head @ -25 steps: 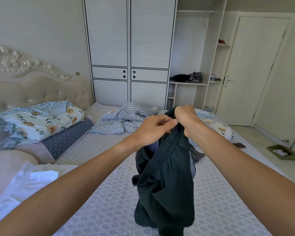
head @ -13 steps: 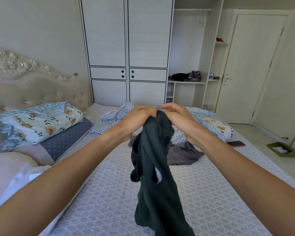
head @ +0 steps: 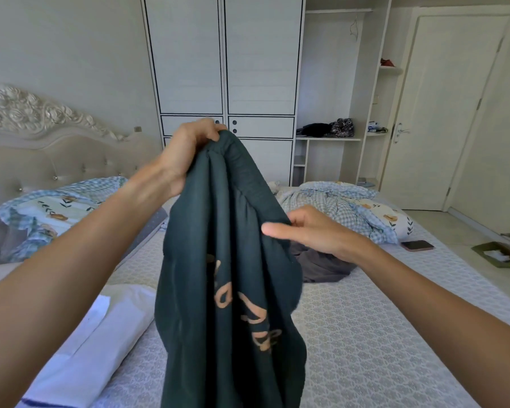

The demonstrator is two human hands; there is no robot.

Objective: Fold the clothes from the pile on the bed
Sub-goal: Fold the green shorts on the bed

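Note:
A dark green garment (head: 227, 275) with orange lettering hangs in front of me over the bed (head: 365, 334). My left hand (head: 186, 154) is raised and grips its gathered top edge. Lower and to the right, my right hand (head: 309, 231) pinches the garment's right edge between thumb and fingers. A crumpled grey garment (head: 321, 266) lies on the bed behind my right hand, partly hidden. A white folded cloth (head: 92, 343) lies at the bed's near left.
A checked blue quilt (head: 336, 207) and floral pillows (head: 56, 207) lie at the far side of the bed. A phone (head: 417, 245) rests near the right edge. Behind stand a white wardrobe (head: 224, 69), open shelves with clothes (head: 326, 129) and a door (head: 445, 113). A dustpan (head: 498, 256) sits on the floor.
My left hand has lifted the garment's top higher. My right hand has come away from the top and slid down and right along the edge, spreading the garment so that its lettering shows.

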